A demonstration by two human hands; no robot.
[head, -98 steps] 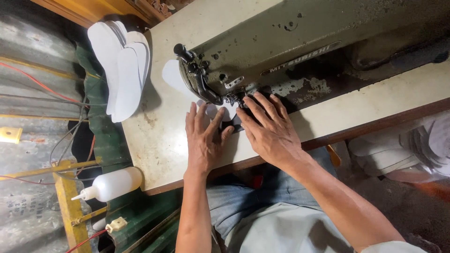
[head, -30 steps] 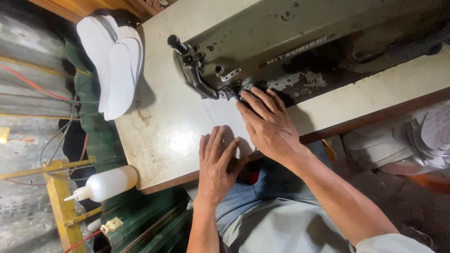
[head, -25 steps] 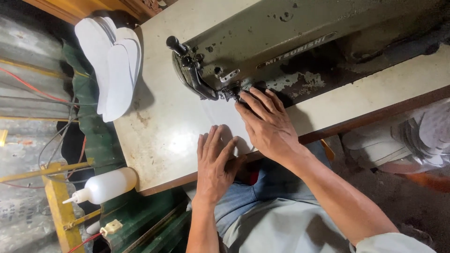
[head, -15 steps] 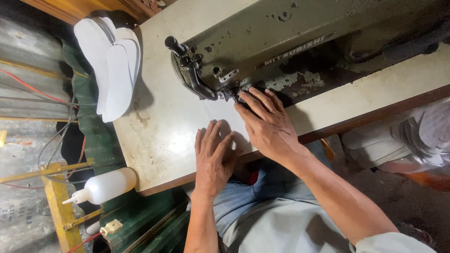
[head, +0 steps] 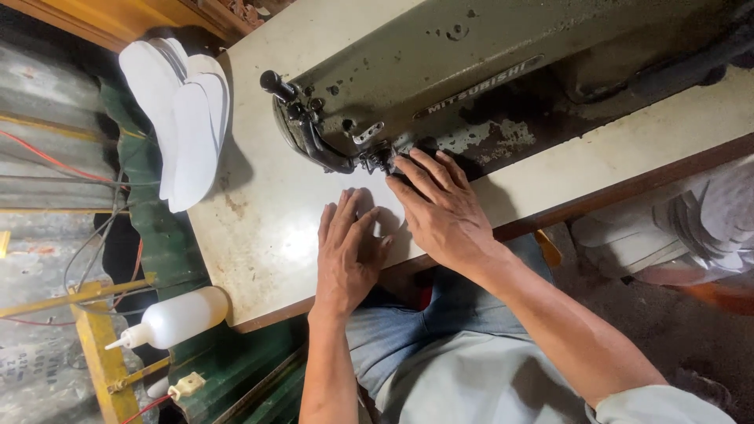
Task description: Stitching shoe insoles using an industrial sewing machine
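Stack of white foam sole-shaped cutouts (head: 182,118) sits at the far left corner of the table, overhanging the edge, untouched. Below the table's left near corner, a white plastic squeeze bottle with a pointed nozzle (head: 174,319) lies on the green frame, well apart from both hands.

Worn cream-painted sewing table (head: 259,235) carries an olive-green industrial sewing machine (head: 440,71), head toward the left, needle area near the table's middle.

Work piece: a flat white sheet piece (head: 375,206), lying on the table just in front of the needle, mostly hidden under the hands. Its shape and any stitch line can't be made out.

Left hand (head: 347,255): flat, palm down on the near part of the piece, fingers slightly spread and pointing toward the machine, wrist at the table's near edge. Pressing, not pinching.

Right hand (head: 442,210): flat on the piece too, fingers extended and close together, tips right at the presser foot (head: 380,159). No grasp, just holding the material down and steering it.

Judgement: piece is at the needle and mid-feed; how much seam is done isn't visible. The stack at the left corner looks like pieces not at the needle; whether sewn or waiting, can't tell.
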